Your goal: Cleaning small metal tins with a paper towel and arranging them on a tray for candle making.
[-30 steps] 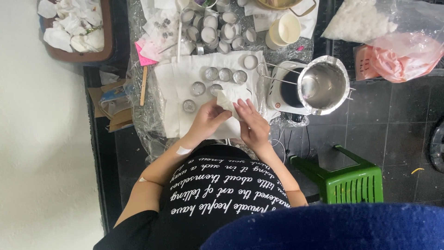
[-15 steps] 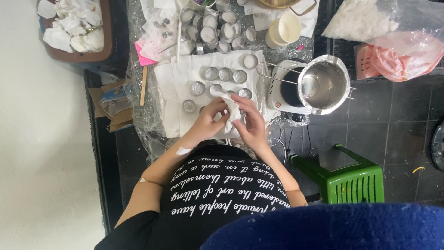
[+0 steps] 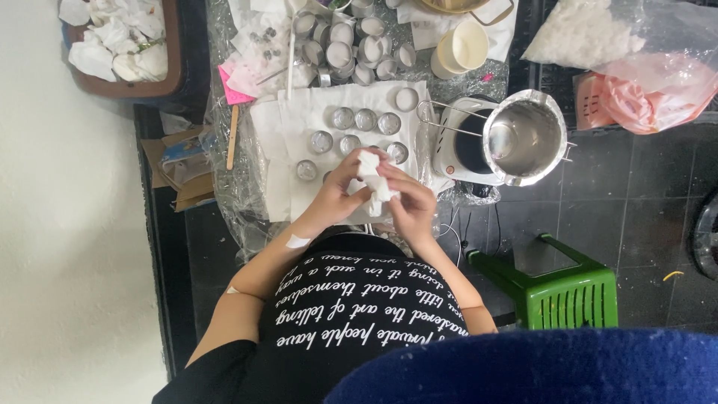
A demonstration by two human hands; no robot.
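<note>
White tissue [image 3: 369, 176], crumpled, is being held between both hands over the near edge of the white cloth [image 3: 273, 142] that is covering the middle of the table [image 3: 224, 187]. Left hand [image 3: 338, 196] is closing its fingers around the lower part of the tissue; right hand [image 3: 404, 206] is pinching its upper part from the other side. Small round metal tins [image 3: 366, 120] are standing in rows on the cloth just beyond the hands, with more tins [image 3: 340, 52] clustering toward the far edge. Steel pot [image 3: 523, 138] is sitting on a white hotplate [image 3: 467, 146] at the right edge. Green stool [image 3: 568, 295] is standing on the dark floor, well apart from the hands.
</note>
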